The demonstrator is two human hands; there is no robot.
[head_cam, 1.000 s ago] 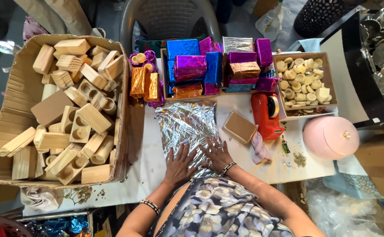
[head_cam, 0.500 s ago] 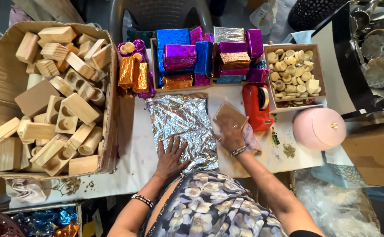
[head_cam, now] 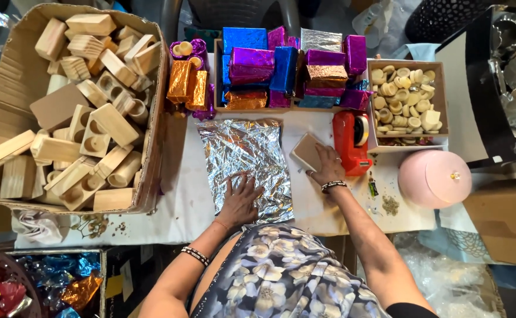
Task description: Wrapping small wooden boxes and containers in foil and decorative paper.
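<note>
Cluttered white-covered table (head_cam: 181,206), viewed from above. Left hand (head_cam: 239,200): fingers spread, flat, pressing the near edge of the crinkled silver foil sheet (head_cam: 243,156). Right hand (head_cam: 327,166): fingers curled over the flat wooden block (head_cam: 306,151), just right of the foil, touching the red tape dispenser (head_cam: 352,141). Beyond: tray of foil-wrapped blocks (head_cam: 287,70), box of bare wooden blocks (head_cam: 69,112). Risk: thin foil may tear or slide if the pressing hand lifts while the block is dragged across; dispenser could be nudged.
</note>
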